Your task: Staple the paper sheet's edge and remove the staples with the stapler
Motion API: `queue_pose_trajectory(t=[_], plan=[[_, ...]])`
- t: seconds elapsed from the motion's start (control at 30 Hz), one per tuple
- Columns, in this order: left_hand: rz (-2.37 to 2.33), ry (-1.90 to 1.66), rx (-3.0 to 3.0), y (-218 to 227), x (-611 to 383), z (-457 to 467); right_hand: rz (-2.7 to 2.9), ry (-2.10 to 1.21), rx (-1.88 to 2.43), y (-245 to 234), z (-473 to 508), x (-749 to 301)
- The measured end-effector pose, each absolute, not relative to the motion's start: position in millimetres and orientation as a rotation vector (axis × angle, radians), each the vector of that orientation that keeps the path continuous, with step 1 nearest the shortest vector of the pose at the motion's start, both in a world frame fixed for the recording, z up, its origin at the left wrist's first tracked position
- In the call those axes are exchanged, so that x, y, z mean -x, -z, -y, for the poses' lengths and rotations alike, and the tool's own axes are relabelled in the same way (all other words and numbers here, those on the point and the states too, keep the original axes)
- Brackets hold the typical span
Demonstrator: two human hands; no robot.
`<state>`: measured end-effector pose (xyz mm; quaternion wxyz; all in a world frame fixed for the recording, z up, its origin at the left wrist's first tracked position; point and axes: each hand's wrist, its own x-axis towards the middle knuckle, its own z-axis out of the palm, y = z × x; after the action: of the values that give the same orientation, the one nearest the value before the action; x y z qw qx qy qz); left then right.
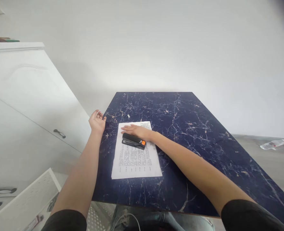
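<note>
A sheet of printed paper [134, 165] lies on the dark blue marble-patterned table [175, 118]; whether more sheets are under it I cannot tell. On the paper rests a black stapler [133, 141] with an orange patch at its right end. My right hand [137, 131] lies flat over the upper part of the paper, just beyond the stapler, with its fingers stretched to the left. At the table's left edge is my left hand [97, 122], palm up and fingers loosely curled, with nothing visible in it.
A small white scrap [129, 116] sits on the table beyond the paper. White cabinets [31, 93] with dark handles stand on the left, above an open drawer [29, 205]. Clear plastic bottles [274, 144] lie on the floor at the right. A white wall is behind the table.
</note>
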<state>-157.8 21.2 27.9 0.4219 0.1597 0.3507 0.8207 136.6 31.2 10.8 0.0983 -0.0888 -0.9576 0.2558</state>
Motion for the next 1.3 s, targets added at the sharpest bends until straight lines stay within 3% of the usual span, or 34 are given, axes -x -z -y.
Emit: queue_pose_trajectory(t=[0.33, 0.53, 0.63, 0.73, 0.87, 1.0, 1.17, 1.3], plan=[[-0.871, -2.034, -0.494, -27, 146, -25, 2.656, -0.838, 0.720, -22, -15, -300], [-0.947, -1.819, -0.730, -29, 39, -12, 2.622, -0.861, 0.706, -20, -21, -293], [-1.027, -1.654, -0.833, -19, -23, 3, 2.350, -0.912, 0.827, -29, -20, -303], [-1.091, -1.616, -0.922, -8, -59, 15, 2.208, -1.146, 0.954, -46, -11, -331], [-1.057, -1.568, -1.172, -1, -71, 20, 2.299, -1.650, 0.757, -60, 8, -358], [-1.036, -1.468, -1.205, 2, -70, 18, 2.192, -1.795, 0.678, -54, 17, -358], [-1.022, -1.467, -1.129, 1, -71, 17, 2.176, -1.778, 0.676, -47, 15, -359], [-1.007, -1.447, -1.114, -6, -72, 20, 2.238, -1.484, 0.789, -43, 22, -357]])
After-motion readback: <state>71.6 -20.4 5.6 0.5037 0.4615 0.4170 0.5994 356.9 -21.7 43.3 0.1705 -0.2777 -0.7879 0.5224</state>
